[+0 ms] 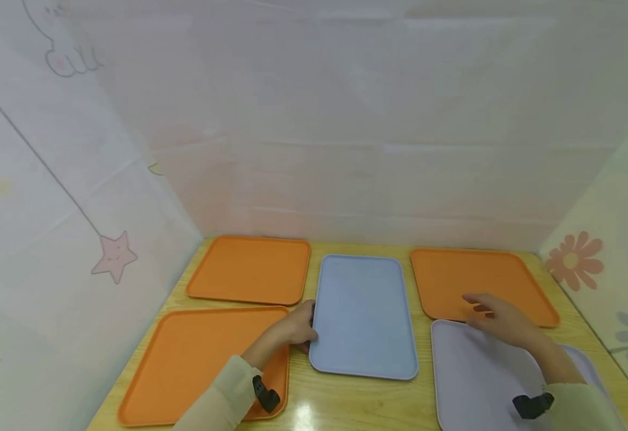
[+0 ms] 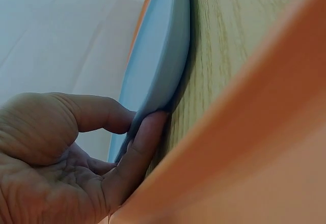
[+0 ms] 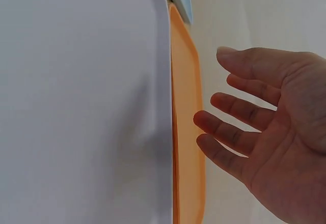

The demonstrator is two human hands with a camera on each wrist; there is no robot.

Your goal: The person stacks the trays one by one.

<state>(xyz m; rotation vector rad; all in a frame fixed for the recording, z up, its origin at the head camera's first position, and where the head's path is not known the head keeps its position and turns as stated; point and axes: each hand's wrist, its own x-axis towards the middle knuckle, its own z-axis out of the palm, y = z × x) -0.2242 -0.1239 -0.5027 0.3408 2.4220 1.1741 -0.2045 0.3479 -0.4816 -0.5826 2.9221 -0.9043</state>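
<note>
Left hand (image 1: 296, 325): pinches the blue tray (image 1: 364, 317) by its side.
Right hand (image 1: 502, 323): holds nothing, fingers apart, near a purple tray (image 1: 470, 383).
Good grip: hold it level, gently.

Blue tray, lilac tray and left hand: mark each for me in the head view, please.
Blue tray (image 1: 364, 317): head view, middle of its flat surface.
Lilac tray (image 1: 478, 377): head view, bare part of its flat surface.
Left hand (image 1: 296, 325): head view, middle of the hand.

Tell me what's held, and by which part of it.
The left hand pinches the blue tray by its left long edge; the right hand holds nothing.
</note>
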